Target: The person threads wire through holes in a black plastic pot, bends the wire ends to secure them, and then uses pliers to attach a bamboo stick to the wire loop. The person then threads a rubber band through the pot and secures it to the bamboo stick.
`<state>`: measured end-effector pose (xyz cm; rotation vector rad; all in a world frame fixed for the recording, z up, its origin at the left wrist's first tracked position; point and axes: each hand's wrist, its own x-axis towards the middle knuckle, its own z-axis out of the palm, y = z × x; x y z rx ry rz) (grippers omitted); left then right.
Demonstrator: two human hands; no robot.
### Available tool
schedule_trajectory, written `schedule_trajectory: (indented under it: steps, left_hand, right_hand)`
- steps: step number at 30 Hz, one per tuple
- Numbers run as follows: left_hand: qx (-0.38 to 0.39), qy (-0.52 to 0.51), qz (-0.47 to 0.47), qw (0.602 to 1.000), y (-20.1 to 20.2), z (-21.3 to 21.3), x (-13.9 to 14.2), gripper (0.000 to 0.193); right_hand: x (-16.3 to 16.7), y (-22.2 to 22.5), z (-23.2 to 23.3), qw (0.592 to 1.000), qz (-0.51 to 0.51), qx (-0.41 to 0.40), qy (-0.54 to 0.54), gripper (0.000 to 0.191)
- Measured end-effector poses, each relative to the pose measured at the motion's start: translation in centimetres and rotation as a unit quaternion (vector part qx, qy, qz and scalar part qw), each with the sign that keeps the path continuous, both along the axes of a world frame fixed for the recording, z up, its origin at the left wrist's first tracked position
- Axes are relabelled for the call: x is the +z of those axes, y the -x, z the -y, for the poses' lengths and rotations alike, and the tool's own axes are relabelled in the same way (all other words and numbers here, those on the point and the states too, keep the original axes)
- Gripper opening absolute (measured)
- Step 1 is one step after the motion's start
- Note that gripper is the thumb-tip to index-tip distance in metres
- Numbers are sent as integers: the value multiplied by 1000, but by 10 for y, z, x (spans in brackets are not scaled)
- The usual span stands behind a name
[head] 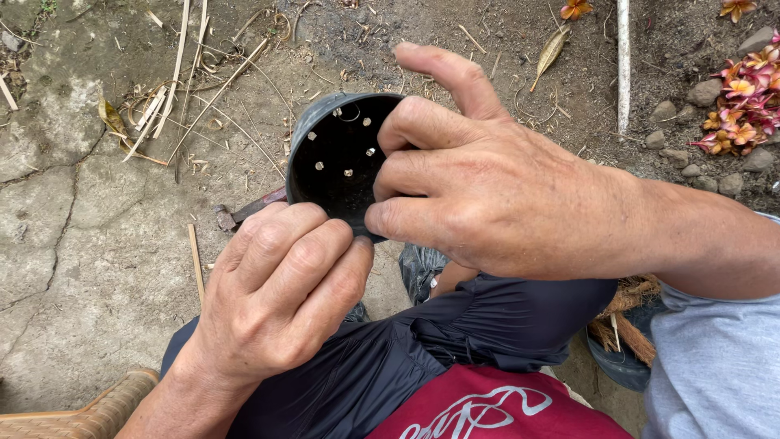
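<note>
Head view showed a small black round plastic pot with drainage holes, tilted and gripped between both hands: left hand beneath its rim, right hand curled over its edge. Squeezing the thin wall might have cracked it.

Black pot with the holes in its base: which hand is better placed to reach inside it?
Probably the right hand: its fingers already curl over the black pot rim into the opening. The left hand sits below, gripping the lower rim.
</note>
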<state>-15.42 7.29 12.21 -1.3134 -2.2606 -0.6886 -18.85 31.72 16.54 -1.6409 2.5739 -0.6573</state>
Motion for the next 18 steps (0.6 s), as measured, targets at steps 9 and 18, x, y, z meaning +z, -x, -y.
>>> schedule_trajectory:
  steps: [9,18]
  left_hand:
    - [-3,4,11,1000,-2,2,1,22]
    - [0,5,-16,1000,-1,0,6,22]
  right_hand:
    - [4,0,0,1000,0,-1,9,60]
    - [9,0,3,1000,6,3,10,59]
